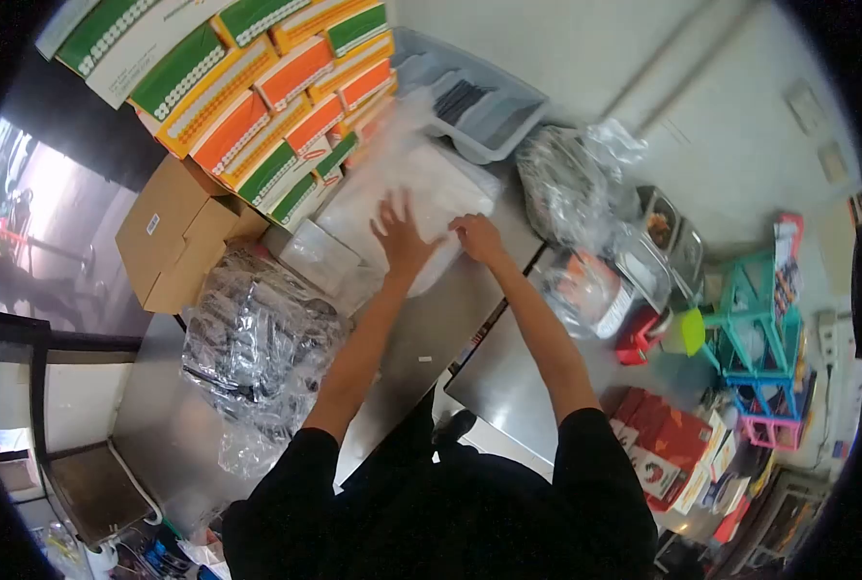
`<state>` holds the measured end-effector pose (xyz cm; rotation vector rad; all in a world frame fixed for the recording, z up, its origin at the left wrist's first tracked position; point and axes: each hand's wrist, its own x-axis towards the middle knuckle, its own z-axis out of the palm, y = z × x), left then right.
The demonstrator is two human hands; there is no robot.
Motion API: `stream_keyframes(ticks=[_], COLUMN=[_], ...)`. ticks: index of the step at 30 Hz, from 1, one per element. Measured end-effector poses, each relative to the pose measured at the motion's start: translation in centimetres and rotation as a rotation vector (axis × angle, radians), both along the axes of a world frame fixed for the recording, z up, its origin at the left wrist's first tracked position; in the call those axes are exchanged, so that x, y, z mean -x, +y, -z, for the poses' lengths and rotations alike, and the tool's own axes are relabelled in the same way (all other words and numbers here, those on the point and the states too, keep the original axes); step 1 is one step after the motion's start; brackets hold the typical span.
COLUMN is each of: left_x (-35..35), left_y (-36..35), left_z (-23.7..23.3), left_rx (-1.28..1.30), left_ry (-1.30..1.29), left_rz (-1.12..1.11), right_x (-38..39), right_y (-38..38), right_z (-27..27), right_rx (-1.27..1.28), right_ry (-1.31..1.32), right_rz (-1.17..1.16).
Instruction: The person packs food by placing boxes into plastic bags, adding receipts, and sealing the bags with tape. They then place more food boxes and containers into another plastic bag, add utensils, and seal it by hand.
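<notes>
A pale, translucent plastic bag (436,184) lies on the steel table against the stacked boxes; what is inside it cannot be made out. My left hand (404,242) rests on the bag with its fingers spread. At the bag's right edge, my right hand (476,238) has its fingers curled together in a pinch on the plastic. Smaller clear plastic packs (322,255) sit just left of my left hand. Nearer to me on that side is a big clear bag of black items (257,333).
Green, orange and yellow boxes (276,106) are piled behind, with an open cardboard box (184,227) beside them. A grey cutlery tray (508,121) stands at the wall. Rightward are plastic-wrapped goods (566,184), metal containers (682,242), a teal rack (750,309) and red packets (658,445).
</notes>
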<state>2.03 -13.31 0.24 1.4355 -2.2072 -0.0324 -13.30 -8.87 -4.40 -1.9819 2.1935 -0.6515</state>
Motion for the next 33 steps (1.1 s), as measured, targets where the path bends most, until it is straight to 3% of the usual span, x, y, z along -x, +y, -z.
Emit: stream_keyframes(ticks=[3, 4, 6, 8, 9, 11, 12, 14, 16, 18, 20, 21, 23, 24, 26, 27, 29, 33], left_x=[0.0, 0.1, 0.5, 0.8, 0.7, 0.7, 0.8, 0.8, 0.5, 0.3, 0.4, 0.3, 0.4, 0.6, 1.0, 0.8, 0.8, 0.2], left_y=[-2.8, -3.8, -5.9, -7.9, -8.4, -8.4, -8.3, -8.3, -7.3, -3.7, 0.7, 2.8, 5.0, 5.7, 6.6, 6.9, 7.7, 8.7], left_z=[4.3, 4.7, 4.4, 2.9, 1.9, 2.0, 2.2, 2.7, 3.1, 1.5, 1.5, 1.7, 2.6, 3.1, 3.2, 3.4, 4.7, 5.7], left_rx=[-0.231, -0.248, -0.221, -0.209, -0.249, -0.301, -0.309, -0.311, -0.312, 0.062, -0.007, -0.085, -0.167, -0.188, -0.202, -0.196, -0.2, -0.2], left_ry=[-0.018, -0.018, 0.142, 0.221, 0.215, 0.203, 0.192, 0.178, 0.195, 0.274, 0.408, 0.417, 0.418, 0.401, 0.396, 0.397, 0.335, 0.258], left_rz=[0.095, 0.089, 0.053, 0.045, 0.024, 0.003, -0.012, -0.026, -0.026, -0.176, -0.25, -0.171, -0.093, -0.048, 0.04, 0.039, 0.096, 0.174], right_x=[-0.1, -0.3, -0.2, 0.1, 0.3, 0.8, 0.9, 0.8, 0.7, 0.7, 0.5, 0.6, 0.3, 0.1, -0.2, 0.0, 0.7, 1.5], right_y=[-1.2, -1.2, -1.8, -2.6, -3.0, -4.4, -5.2, -6.8, -7.1, -6.8, -5.3, -5.3, -4.9, -4.7, -4.7, -4.9, -5.7, -6.2], right_z=[-2.5, -2.5, -1.8, -1.0, -0.6, -0.1, -0.1, -1.1, -0.3, 0.3, 0.4, -0.4, -2.6, -2.3, -1.6, -1.6, -1.7, 1.0], right_rx=[-0.1, -0.005, 0.076, 0.147, 0.136, -0.023, -0.027, -0.409, -0.363, -0.314, -0.03, -0.03, -0.568, -0.569, -0.661, -0.655, -0.369, -0.209], right_ry=[-0.071, -0.161, -0.249, -0.179, -0.183, -0.135, -0.139, 0.015, 0.061, 0.116, 0.131, 0.131, 0.261, 0.258, 0.254, 0.257, 0.317, 0.302], right_rz=[-0.062, -0.046, -0.031, -0.272, -0.267, -0.489, -0.487, -0.503, -0.501, -0.501, -0.437, -0.438, -0.547, -0.552, -0.312, -0.313, -0.518, -0.577])
